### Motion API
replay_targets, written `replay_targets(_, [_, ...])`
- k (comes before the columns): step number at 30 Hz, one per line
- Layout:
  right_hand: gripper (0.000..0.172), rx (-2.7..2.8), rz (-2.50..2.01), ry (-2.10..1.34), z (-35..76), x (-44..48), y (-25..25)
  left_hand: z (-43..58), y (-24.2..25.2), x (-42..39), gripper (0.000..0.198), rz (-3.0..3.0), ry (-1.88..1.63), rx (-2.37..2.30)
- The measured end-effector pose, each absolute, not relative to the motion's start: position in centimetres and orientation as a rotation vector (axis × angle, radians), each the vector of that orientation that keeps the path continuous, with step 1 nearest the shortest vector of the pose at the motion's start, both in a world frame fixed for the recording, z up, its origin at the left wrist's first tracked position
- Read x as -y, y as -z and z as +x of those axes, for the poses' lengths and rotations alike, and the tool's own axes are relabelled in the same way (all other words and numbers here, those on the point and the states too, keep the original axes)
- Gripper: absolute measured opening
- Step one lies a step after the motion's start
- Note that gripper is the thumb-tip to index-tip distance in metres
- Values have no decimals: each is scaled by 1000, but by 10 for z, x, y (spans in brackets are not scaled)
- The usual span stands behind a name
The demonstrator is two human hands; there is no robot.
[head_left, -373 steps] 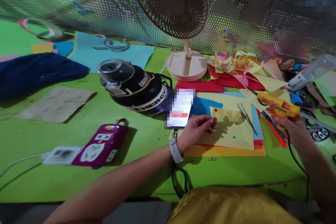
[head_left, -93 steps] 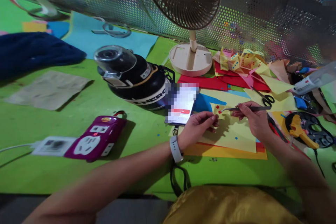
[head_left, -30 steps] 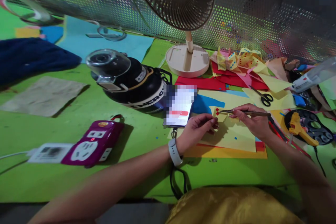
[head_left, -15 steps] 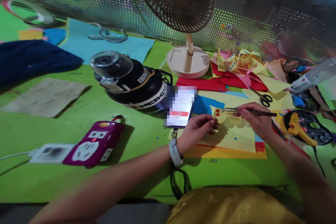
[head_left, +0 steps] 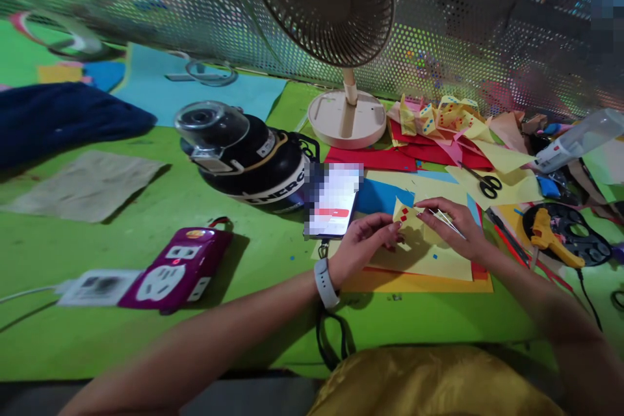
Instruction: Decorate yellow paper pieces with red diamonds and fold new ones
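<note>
My left hand (head_left: 363, 240) pinches the lower corner of a small folded yellow paper piece (head_left: 407, 216) dotted with tiny red squares. My right hand (head_left: 453, 226) is closed round metal tweezers (head_left: 447, 221), whose tips rest at the paper piece's right side. Both hands hover over a stack of yellow, orange, red and blue paper sheets (head_left: 439, 260) on the green table (head_left: 146, 234). A white watch sits on my left wrist.
A phone (head_left: 334, 201) leans on a black helmet (head_left: 248, 156) left of the hands. A fan (head_left: 341, 114) stands behind. Scissors (head_left: 480, 182), a yellow glue gun (head_left: 553, 237), paper scraps (head_left: 448, 120) and a purple power strip (head_left: 178, 270) lie around.
My right hand has turned the tweezers from pointing level leftward to lying slanted along my fingers, and has drawn in closer to the yellow piece. The left hand keeps its pinch.
</note>
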State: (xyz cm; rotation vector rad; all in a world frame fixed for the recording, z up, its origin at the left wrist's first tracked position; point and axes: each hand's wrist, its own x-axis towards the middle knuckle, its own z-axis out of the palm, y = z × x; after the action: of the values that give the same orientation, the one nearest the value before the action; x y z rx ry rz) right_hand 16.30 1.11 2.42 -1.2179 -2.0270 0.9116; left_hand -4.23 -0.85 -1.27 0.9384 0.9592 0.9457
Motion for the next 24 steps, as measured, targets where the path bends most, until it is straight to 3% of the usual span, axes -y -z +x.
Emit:
replay_targets(6, [26,2002,-1178,-1026,158,-6,-25,-41,9,7,41,908,-943,-1002])
replay_targets(24, [24,1816,-1185,-1129,165,-14,-19,-43,8,8,38,940,-905,-939])
